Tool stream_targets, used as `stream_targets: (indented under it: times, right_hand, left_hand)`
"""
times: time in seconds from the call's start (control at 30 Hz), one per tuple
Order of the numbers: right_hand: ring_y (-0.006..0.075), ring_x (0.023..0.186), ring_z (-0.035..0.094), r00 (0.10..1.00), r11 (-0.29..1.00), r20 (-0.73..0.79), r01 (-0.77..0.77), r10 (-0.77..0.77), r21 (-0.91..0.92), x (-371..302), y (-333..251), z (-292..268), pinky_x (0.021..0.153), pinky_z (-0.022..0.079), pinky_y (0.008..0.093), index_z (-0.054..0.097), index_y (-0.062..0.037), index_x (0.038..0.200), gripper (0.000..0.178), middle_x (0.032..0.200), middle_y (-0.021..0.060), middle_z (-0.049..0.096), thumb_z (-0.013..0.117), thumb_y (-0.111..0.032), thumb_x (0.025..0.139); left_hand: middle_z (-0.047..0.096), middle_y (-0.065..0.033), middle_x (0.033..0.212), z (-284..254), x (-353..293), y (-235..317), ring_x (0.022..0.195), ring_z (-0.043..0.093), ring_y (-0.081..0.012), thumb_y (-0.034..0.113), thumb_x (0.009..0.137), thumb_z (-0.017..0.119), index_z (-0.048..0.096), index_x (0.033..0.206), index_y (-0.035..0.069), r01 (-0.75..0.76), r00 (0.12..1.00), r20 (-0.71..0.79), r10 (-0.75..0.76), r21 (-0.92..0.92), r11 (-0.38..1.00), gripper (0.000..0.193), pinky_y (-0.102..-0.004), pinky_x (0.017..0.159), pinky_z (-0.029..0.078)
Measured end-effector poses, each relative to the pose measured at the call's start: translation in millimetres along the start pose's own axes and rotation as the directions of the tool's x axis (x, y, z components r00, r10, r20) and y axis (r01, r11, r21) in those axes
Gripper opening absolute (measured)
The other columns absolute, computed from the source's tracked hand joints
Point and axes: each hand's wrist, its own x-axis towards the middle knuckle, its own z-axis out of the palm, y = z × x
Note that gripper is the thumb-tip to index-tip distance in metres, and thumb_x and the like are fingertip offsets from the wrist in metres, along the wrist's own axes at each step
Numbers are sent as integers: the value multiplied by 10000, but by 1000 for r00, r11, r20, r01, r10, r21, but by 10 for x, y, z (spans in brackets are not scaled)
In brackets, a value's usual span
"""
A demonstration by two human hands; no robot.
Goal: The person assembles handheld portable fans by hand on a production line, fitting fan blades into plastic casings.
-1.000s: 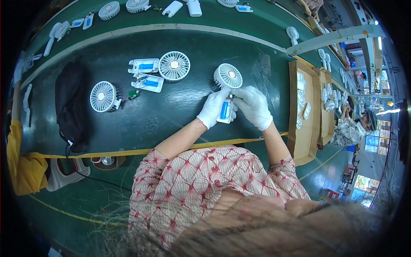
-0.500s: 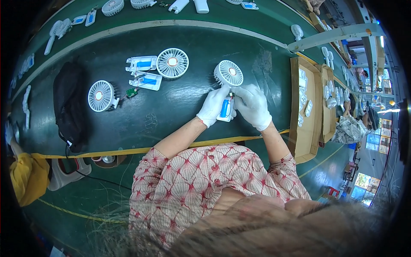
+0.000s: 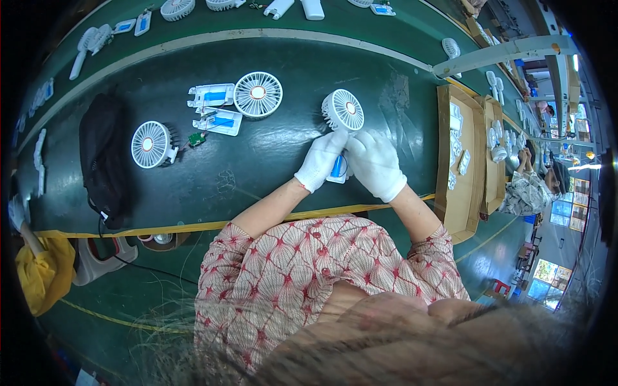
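Note:
Both my hands wear white gloves and meet at the neck of a small white handheld fan (image 3: 343,110). Below its round head, between the palms, part of an opened white handle half with a blue battery (image 3: 337,168) shows. My left hand (image 3: 320,161) is closed around the handle's left side. The fingers of my right hand (image 3: 376,166) are bent together just under the fan head; what they pinch is hidden. To the left, another fan head (image 3: 259,94) sits beside two open handle halves with blue batteries (image 3: 219,121).
A further fan head (image 3: 151,145) with a small green circuit board (image 3: 196,139) lies near a black bag (image 3: 103,161). Cardboard trays (image 3: 458,212) with white parts stand at the right. Fan parts line the conveyor (image 3: 360,29) beyond. Co-workers are at both sides.
My right hand has shifted slightly left and turned over the handle, covering more of the battery. The fan stays at nearly the same spot. Parts on the conveyor have moved a little right.

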Motion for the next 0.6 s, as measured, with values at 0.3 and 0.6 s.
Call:
stream_targets:
  times: [0.3, 0.6]
  right_hand:
    - [269, 810, 567, 996, 998, 65, 56, -58, 33, -22, 84, -90, 733, 468, 378, 637, -68, 971, 266, 836, 80, 567, 612, -94, 707]
    - [253, 814, 564, 989, 992, 77, 125, -123, -20, -8, 12, -67, 735, 459, 373, 603, -50, 939, 226, 833, 77, 553, 581, -125, 727]
  left_hand:
    - [613, -46, 888, 74, -13, 108, 720, 629, -118, -7, 800, 654, 528, 1121, 33, 173, 968, 193, -161, -49, 984, 348, -255, 624, 528]
    - [628, -95, 1011, 43, 0, -93, 910, 613, -165, 121, 762, 726, 499, 1123, -1, -65, 998, 46, 50, 398, 915, 443, -308, 803, 499]
